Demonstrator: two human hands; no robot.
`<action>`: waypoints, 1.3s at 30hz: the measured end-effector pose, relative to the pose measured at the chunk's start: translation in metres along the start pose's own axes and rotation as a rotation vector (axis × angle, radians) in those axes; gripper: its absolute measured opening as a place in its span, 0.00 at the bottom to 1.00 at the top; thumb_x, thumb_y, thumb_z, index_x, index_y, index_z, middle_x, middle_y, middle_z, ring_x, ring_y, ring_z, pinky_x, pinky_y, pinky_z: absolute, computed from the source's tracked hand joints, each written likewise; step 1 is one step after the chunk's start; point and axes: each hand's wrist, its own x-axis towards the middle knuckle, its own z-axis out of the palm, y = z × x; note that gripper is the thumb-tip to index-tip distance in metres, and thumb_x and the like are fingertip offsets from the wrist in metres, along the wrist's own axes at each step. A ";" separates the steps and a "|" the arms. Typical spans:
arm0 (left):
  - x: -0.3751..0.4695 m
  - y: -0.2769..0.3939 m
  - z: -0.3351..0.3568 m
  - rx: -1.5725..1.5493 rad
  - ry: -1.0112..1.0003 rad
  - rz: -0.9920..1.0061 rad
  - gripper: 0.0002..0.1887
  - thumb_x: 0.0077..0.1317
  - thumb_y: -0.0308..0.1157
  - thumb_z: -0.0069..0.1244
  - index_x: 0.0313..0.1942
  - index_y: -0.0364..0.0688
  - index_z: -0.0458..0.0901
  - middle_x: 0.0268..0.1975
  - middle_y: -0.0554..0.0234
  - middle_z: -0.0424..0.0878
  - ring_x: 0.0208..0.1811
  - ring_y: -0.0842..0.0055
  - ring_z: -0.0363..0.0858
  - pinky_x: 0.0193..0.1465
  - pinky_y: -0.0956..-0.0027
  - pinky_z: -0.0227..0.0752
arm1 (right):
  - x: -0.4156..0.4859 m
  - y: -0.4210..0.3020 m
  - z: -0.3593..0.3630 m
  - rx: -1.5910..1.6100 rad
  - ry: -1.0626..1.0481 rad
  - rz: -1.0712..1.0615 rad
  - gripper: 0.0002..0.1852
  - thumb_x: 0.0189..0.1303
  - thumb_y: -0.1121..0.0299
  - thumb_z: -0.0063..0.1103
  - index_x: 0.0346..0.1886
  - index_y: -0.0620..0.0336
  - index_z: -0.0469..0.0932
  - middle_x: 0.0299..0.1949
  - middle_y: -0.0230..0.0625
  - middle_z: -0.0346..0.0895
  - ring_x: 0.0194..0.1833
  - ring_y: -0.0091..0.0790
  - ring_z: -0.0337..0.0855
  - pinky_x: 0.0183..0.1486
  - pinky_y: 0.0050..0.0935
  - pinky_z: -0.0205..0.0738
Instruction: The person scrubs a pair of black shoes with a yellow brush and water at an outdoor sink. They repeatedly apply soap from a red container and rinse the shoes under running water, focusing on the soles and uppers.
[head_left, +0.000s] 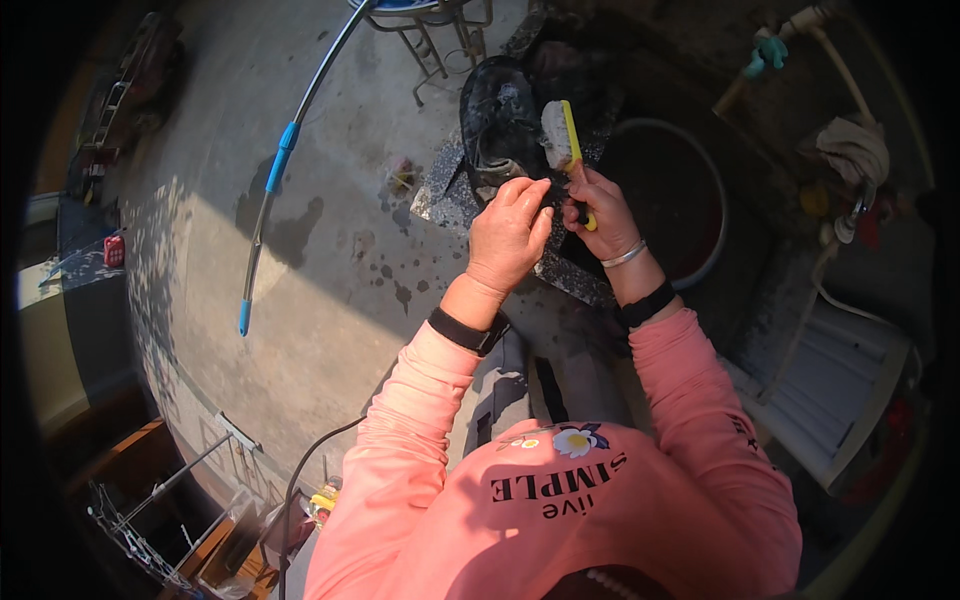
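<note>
In my right hand (604, 214) is a scrubbing brush (559, 135) with a yellow back, pale bristles and a black-and-yellow handle. Its bristles face left, beside a wet black item (501, 105) with a folded, cloth-like near end; whether it is a garment or a shoe is unclear. My left hand (510, 232) is at the near end of this item, its fingers bent and close together. What lies under its fingertips is hidden. A speckled stone slab (442, 191) supports the black item.
A large round tub (724, 202) stands right of the slab. Beyond it are a tap with a teal handle (771, 51) and a hanging cloth (851, 146). A blue-and-metal pole (281, 157) crosses above the concrete floor (337, 300) on the left. A metal-legged stand (427, 45) is ahead.
</note>
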 end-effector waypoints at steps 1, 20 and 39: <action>-0.003 0.006 0.009 -0.010 -0.008 0.021 0.10 0.54 0.29 0.51 0.39 0.42 0.78 0.34 0.61 0.77 0.33 0.62 0.78 0.34 0.65 0.72 | -0.006 -0.001 -0.001 0.004 -0.022 0.023 0.17 0.56 0.72 0.47 0.50 0.62 0.70 0.23 0.27 0.69 0.20 0.19 0.68 0.21 0.19 0.62; -0.003 -0.074 0.041 0.000 0.167 -0.566 0.24 0.59 0.33 0.48 0.55 0.34 0.65 0.50 0.45 0.74 0.51 0.58 0.72 0.56 0.64 0.64 | 0.006 -0.003 0.039 -1.827 0.093 -0.478 0.28 0.61 0.58 0.49 0.65 0.43 0.56 0.40 0.40 0.78 0.31 0.44 0.80 0.29 0.35 0.74; 0.013 -0.047 0.023 0.170 0.286 -0.179 0.17 0.50 0.26 0.50 0.44 0.39 0.75 0.38 0.58 0.74 0.41 0.61 0.71 0.47 0.62 0.66 | 0.115 -0.057 0.067 -2.064 0.235 -0.259 0.20 0.64 0.54 0.38 0.59 0.34 0.63 0.27 0.40 0.79 0.28 0.47 0.80 0.28 0.45 0.72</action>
